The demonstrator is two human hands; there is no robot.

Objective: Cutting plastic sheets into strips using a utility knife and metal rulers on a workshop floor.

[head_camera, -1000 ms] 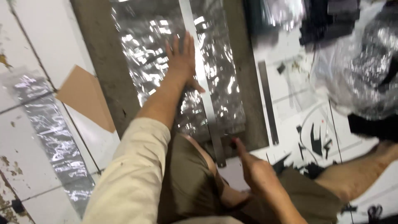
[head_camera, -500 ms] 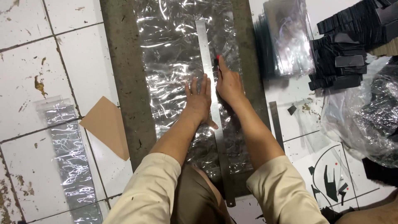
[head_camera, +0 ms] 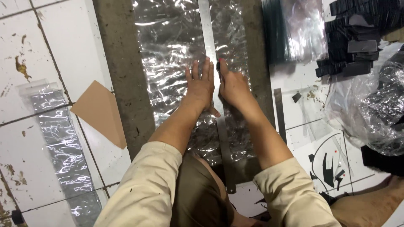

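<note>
**Flat on the sheet — ruler between two hands**

Centrally placed: ruler (head_camera: 212, 84), a long steel strip lying flat on the plastic sheet (head_camera: 168, 63), itself spread over a grey board (head_camera: 118, 71). Long axis running almost straight away from the body, tilted slightly — far end toward the top edge of the view and a little left, near end down between the forearms and a little right.

Left hand (head_camera: 201, 84): open, palm down, fingers spread and pressed on the sheet, touching the ruler's left edge; thumb crossing toward the strip. Nothing grasped.

Right hand (head_camera: 233, 86): just beside the ruler's right edge, fingers partly curled, tips at the strip. Something small and red at the fingertip (head_camera: 219, 62) — whether a cutter or a painted nail, cannot tell; grip therefore uncertain.

Equally near, both hands; ruler sandwiched between them, left of the right hand, right of the left.

Further off: brown card (head_camera: 99, 111) and a narrow plastic strip (head_camera: 63, 138) on white tiles to the left; black pieces (head_camera: 353, 38) stacked at upper right; a crumpled clear bag (head_camera: 374, 105) at right.
</note>
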